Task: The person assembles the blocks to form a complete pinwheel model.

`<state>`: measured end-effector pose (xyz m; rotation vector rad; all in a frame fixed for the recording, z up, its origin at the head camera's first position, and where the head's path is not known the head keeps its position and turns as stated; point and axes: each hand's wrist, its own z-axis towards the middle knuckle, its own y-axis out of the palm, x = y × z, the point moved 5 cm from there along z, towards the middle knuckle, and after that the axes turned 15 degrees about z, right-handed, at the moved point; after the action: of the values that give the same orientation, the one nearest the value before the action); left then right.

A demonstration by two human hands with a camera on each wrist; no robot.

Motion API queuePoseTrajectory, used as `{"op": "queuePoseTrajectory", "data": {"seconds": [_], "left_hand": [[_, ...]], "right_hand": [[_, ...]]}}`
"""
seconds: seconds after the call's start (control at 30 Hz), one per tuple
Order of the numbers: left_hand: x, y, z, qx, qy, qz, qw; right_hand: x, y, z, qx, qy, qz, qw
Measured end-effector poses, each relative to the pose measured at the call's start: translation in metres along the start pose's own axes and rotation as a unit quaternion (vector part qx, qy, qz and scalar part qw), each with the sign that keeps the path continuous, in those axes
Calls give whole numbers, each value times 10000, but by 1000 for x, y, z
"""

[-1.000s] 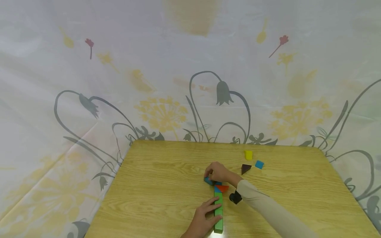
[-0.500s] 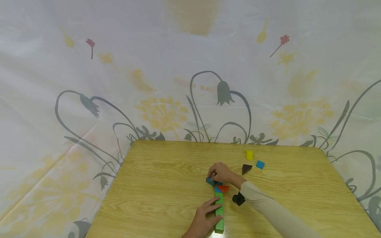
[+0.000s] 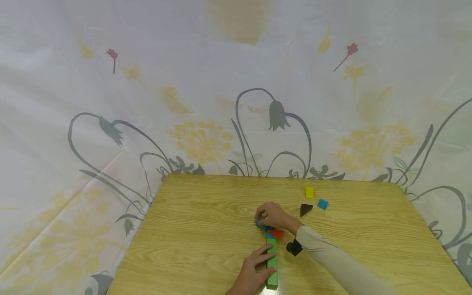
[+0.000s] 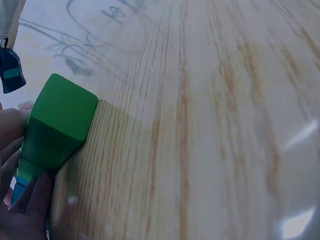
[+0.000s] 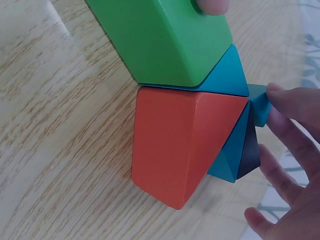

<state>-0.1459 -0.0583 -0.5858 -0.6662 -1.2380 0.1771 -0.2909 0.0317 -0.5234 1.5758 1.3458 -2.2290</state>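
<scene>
My left hand [image 3: 252, 268] lies over a row of green blocks [image 3: 272, 279], gripping it between fingers and thumb. The left wrist view shows the green block end [image 4: 62, 107] with fingers on both sides. Beyond the row sit a blue triangular block [image 5: 227, 75] and a red triangular block [image 5: 165, 142], touching each other. My right hand [image 3: 274, 214] pinches a small blue block [image 5: 259, 105] at the row's far end. Beside it, another blue block [image 5: 231, 155] rests against a dark block [image 5: 250, 150]. The pinched block is partly hidden by my fingers in the head view.
Loose on the wooden table [image 3: 199, 213], to the right, lie a dark triangular block [image 3: 305, 209], a blue block [image 3: 322, 204] and a yellow block [image 3: 309, 192]. A black device [image 3: 294, 248] hangs under my right wrist. A flower-patterned sheet [image 3: 206, 102] rises behind the table.
My right hand has shifted slightly right with the blue block, closing up to the neighbouring pieces. In the last half second it barely moves. My left hand keeps its place on the green row.
</scene>
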Motion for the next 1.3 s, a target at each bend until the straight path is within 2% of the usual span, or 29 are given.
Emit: {"op": "queuePoseTrajectory", "data": {"seconds": [0.3, 1.03, 1.3], "left_hand": [[2, -1, 0, -25, -59, -65, 10000], [3, -1, 0, -34, -40, 5, 10000], [3, -2, -1, -61, -115, 20, 9999]], "right_hand": [[-1, -1, 1, 10, 210, 52, 9998], [5, -2, 3, 24, 136, 47, 9999], [5, -7, -1, 193, -201, -85, 9996]]}}
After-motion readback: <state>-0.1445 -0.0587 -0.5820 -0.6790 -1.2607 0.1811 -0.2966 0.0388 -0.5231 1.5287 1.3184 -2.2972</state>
